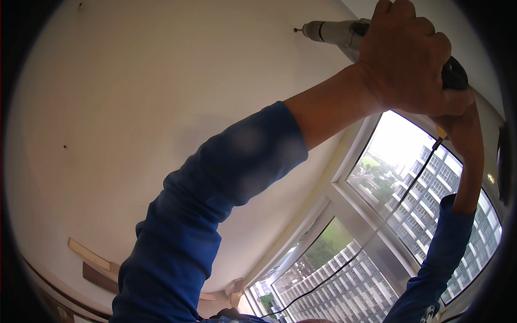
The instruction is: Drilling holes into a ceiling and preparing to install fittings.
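A grey and black power drill (336,33) is raised overhead at the upper right, its bit meeting the pale ceiling at a small dark spot. My left hand (406,59) is wrapped round the drill's body, its knuckles toward the top edge. Lower and farther right, my right hand (458,110) is closed at the drill's rear handle (455,74); its fingers are partly hidden behind the left hand. A dark power cord (412,183) leaves a yellowish piece below the grip and runs down to the lower middle. Both my forearms wear blue sleeves.
The pale ceiling (134,97) carries other small dark spots, one a hole-like mark (65,146) at the left. A large framed window (377,215) stands at the right, with tall buildings and trees outside. Wooden strips (89,254) show at the lower left.
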Motion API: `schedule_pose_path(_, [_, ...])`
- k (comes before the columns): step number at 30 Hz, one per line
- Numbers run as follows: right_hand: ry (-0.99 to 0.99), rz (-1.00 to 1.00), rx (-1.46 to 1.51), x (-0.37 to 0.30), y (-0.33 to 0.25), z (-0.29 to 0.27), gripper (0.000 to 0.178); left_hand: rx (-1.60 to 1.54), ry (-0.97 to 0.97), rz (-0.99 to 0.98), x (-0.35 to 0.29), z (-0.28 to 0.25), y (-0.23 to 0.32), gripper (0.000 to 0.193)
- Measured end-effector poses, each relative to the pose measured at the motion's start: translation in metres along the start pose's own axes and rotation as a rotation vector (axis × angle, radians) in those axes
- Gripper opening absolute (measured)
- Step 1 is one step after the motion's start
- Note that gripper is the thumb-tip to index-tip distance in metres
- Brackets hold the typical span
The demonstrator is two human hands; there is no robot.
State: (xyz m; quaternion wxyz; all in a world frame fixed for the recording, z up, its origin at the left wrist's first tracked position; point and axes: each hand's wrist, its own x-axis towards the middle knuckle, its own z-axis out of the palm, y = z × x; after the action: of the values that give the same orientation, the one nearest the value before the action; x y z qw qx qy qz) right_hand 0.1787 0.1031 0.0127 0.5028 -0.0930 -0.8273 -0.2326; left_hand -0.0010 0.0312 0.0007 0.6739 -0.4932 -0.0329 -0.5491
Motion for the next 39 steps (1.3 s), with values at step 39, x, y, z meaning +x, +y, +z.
schedule_pose_path(39, [-0.013, 0.17, 0.071, 0.0, 0.021, 0.006, 0.058, -0.005, -0.183, -0.064, 0.005, 0.005, -0.001, 0.046])
